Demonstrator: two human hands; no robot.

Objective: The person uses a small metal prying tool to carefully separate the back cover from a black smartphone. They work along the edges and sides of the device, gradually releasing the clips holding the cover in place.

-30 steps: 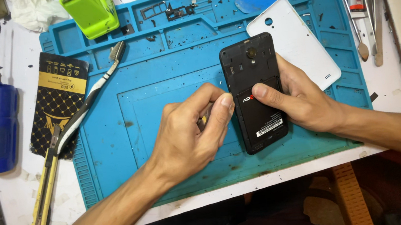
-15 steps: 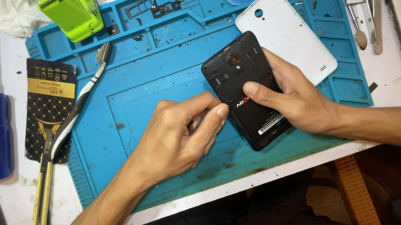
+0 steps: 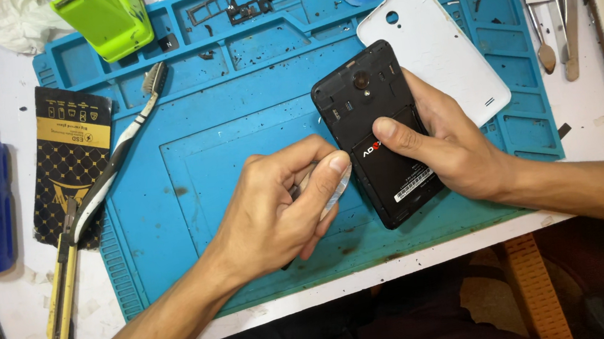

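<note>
My left hand [image 3: 276, 210] pinches a thin pry pick [image 3: 335, 192] at the edge of the black phone [image 3: 381, 134], which lies back-up on the blue mat [image 3: 225, 155]. My right hand [image 3: 447, 142] clamps it flat. I judge it light, rigid and slippery, best held by its sides.

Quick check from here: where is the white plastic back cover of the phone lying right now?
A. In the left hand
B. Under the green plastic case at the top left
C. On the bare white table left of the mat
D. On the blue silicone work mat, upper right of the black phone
D: the white plastic back cover lies flat on the blue silicone work mat, up and to the right of the opened black phone that the right hand steadies.
</note>
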